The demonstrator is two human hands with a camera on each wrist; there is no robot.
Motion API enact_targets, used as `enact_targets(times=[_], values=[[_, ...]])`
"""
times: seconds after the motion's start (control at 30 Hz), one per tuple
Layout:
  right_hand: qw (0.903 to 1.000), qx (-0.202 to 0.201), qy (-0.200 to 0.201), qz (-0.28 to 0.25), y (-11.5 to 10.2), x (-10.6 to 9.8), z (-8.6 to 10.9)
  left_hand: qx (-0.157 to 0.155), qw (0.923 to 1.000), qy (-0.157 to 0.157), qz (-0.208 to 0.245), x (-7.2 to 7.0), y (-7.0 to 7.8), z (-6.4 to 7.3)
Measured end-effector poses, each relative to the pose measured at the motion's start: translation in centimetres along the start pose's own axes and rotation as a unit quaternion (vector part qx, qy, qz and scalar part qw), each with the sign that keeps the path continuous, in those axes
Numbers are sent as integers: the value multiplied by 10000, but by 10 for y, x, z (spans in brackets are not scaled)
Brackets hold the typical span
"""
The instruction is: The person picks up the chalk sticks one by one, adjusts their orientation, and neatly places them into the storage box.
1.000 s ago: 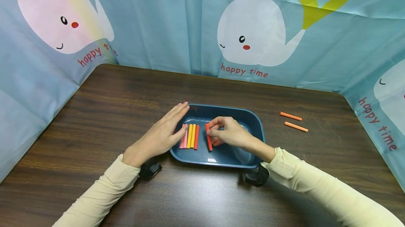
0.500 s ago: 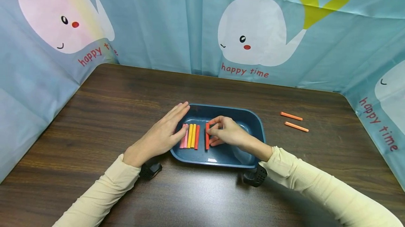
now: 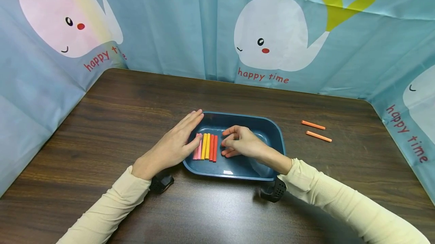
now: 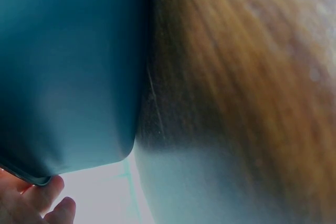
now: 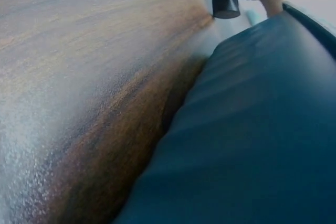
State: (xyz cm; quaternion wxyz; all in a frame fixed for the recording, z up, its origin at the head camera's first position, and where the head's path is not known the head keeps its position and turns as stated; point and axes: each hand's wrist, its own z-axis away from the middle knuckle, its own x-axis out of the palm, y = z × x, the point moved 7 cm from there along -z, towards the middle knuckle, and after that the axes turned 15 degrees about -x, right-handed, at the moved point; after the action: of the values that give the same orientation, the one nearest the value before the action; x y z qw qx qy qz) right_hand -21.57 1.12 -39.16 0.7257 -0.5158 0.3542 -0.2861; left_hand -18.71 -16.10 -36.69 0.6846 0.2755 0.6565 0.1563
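Note:
A dark blue tray (image 3: 234, 178) holds a row of crayon-like sticks on its left side. From the left come pink sticks (image 3: 198, 153), two yellow sticks (image 3: 205, 147), a red stick (image 3: 212, 147) and a second red stick (image 3: 215, 149) beside it. My left hand (image 3: 171, 145) rests at the tray's left rim with straight fingers, its thumb over the pink sticks and partly covering them. Inside the tray, my right hand (image 3: 248, 142) is just right of the row, fingers loosely bent and holding nothing. In the left wrist view, fingertips (image 4: 44, 195) touch the rim.
Two orange sticks, an upper one (image 3: 313, 125) and a lower one (image 3: 318, 136), lie on the brown wooden table (image 3: 136, 96) right of the tray. A blue curtain (image 3: 163, 25) with whale prints surrounds the table's back and sides.
The second red stick moved left in my right hand and now lies next to the first red one. The right hand has let it go. My left hand stayed in place.

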Motion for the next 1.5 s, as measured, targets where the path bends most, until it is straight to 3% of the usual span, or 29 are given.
enact_targets(times=[0.33,0.67,1.03,1.5], values=[[9978,-485,-196,401,-6,-9,8,-43,10000,-12,-12,0,0,0],[9950,-688,-287,660,-15,-16,18,-30,10000,3,-10,-1,0,0],[9911,-960,-127,916,-24,-31,28,8,10000,19,-53,0,1,0],[9916,-1052,132,736,-33,-64,47,-17,10000,-1,-38,0,1,0]])
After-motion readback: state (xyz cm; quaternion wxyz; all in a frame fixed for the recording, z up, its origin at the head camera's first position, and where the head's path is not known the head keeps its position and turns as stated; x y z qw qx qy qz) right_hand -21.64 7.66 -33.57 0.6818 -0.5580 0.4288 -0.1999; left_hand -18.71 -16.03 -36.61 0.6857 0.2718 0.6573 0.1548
